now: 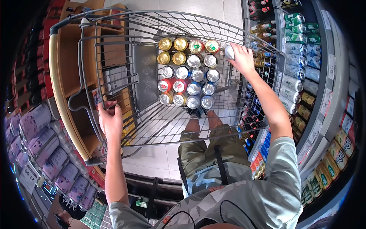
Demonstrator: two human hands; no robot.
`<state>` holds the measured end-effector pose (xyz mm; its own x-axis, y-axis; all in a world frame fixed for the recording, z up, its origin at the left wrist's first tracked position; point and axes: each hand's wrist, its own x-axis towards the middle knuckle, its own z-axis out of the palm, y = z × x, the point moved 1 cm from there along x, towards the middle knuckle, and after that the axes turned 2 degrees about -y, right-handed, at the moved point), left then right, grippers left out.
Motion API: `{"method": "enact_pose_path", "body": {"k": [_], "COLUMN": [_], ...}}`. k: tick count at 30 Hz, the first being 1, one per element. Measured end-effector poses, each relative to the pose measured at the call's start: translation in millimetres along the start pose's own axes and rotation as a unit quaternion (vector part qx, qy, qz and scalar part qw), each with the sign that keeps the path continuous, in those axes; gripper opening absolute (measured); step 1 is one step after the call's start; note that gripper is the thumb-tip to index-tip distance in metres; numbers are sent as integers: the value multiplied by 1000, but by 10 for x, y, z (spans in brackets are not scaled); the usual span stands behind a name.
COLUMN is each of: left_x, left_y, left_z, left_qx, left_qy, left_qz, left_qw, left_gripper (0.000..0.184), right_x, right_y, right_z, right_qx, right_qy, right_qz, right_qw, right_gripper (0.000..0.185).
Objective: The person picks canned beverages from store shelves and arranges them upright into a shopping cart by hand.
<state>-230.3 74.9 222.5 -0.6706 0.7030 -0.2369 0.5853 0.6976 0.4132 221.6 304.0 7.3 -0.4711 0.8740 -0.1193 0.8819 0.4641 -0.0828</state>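
With the fingers of our right hand [242, 59] we are clamping a silver-topped can [229, 52], holding it towards the far right corner of the shopping cart [213, 142], just beside the end of the grouped cans; our grip is covering most of its side, so we are reading no brand there. The fingers of our left hand [111, 119] are bending in at the cart's left end, near its wire rim, and we cannot tell whether they are closing on the wire.

Between the cart's far and near edges, cans are standing upright in five rows of four. We are seeing gold-topped cans [172, 51] in the far left corner of the group, two cans with green marks [204, 46] beside them along the far edge, and two red-rimmed cans [172, 86] in the fourth row; their tops are showing us no writing we can read. Left of them, a grey panel [146, 82] is bearing raised marks too faint to make out.

Farther out, a price tag [28, 177] by the lilac packs [56, 162] is reading "22.90". Along the right-hand shelf, green cans [295, 28] are lying above blue-and-silver cans [295, 60], with small price labels [326, 97] running along its edge.
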Motion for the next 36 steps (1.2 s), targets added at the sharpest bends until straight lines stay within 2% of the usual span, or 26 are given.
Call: {"method": "enact_pose_path", "body": {"k": [15,19,22,25,27,28,31,34,36], "left_x": [9,2,4,4,7,4,-8,-34,-122], "left_y": [-58,-29,-37,-38,-45,-41,-1,37,56], "left_z": [7,6,4,7,3,5,-6,-4,37], "left_qx": [11,-1,0,1,1,1,-1,58,71], "left_qy": [4,4,5,6,3,3,12,-13,111], "left_qz": [6,2,2,3,6,6,10,-37,135], "left_qw": [1000,1000,1000,1000,1000,1000,1000,998,982], "left_gripper": [23,23,23,23,23,23,23,32,45], "right_x": [-52,-144,-227,-271,-262,-252,-184,-115,-89], "right_y": [24,75,86,88,100,100,101,130,99], "right_z": [-99,-100,-86,-98,-99,-110,-104,-72,-56], "right_qx": [-8,-5,-3,8,47,47,56,73,68], "right_qy": [-12,-23,-49,-7,-94,-94,-48,-21,-12], "right_qz": [-47,-19,7,11,53,53,59,32,37], "right_qw": [999,1000,999,1000,993,993,996,997,997], "right_gripper": [90,92,92,88,82,82,74,74,74]}}
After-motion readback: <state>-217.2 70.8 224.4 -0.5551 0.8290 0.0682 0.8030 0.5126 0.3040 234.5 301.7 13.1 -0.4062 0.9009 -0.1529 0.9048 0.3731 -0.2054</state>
